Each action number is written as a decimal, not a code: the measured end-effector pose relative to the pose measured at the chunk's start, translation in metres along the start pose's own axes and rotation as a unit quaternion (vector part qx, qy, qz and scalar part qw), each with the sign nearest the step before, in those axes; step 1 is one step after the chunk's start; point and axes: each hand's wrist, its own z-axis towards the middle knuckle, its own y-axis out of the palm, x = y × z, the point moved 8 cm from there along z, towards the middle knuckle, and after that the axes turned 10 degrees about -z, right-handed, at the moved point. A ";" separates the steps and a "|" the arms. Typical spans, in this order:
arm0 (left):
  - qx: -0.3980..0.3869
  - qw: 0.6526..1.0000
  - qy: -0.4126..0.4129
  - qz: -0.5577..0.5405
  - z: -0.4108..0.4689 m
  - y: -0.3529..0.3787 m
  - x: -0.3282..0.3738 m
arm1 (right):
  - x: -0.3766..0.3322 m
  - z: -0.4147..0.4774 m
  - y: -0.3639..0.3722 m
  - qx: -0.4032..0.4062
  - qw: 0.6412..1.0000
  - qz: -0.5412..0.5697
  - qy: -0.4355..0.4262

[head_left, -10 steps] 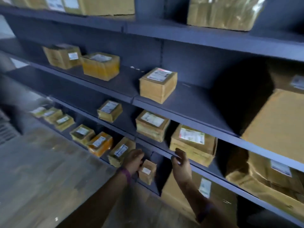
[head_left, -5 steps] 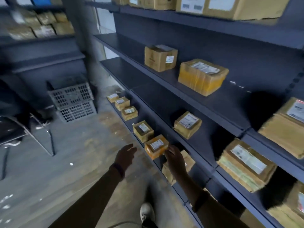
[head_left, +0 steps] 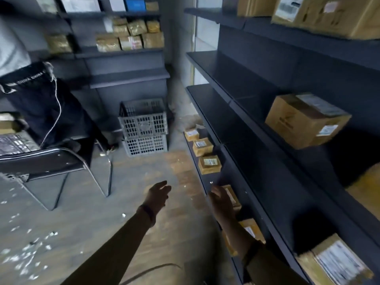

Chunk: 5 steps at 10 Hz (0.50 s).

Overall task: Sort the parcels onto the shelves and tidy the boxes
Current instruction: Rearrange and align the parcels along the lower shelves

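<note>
On the bottom shelf (head_left: 205,183), small parcels (head_left: 209,164) sit in a row; your left hand (head_left: 157,194) and right hand (head_left: 221,199) hang slack, seemingly empty; more sorting remains.

Loose, empty left hand (head_left: 157,195) and right hand (head_left: 221,200) near small parcels (head_left: 209,164) on the bottom shelf (head_left: 202,178).
</note>
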 end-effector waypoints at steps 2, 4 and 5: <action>-0.003 1.000 -0.008 -0.013 0.109 -0.014 0.052 | -0.053 0.111 0.055 -0.049 0.998 -0.025 -0.019; -0.016 1.000 -0.005 -0.019 0.242 -0.032 0.109 | -0.101 0.235 0.112 -0.044 0.998 -0.033 -0.011; -0.026 1.000 -0.012 -0.004 0.309 -0.037 0.143 | -0.120 0.289 0.137 -0.047 0.998 -0.043 0.015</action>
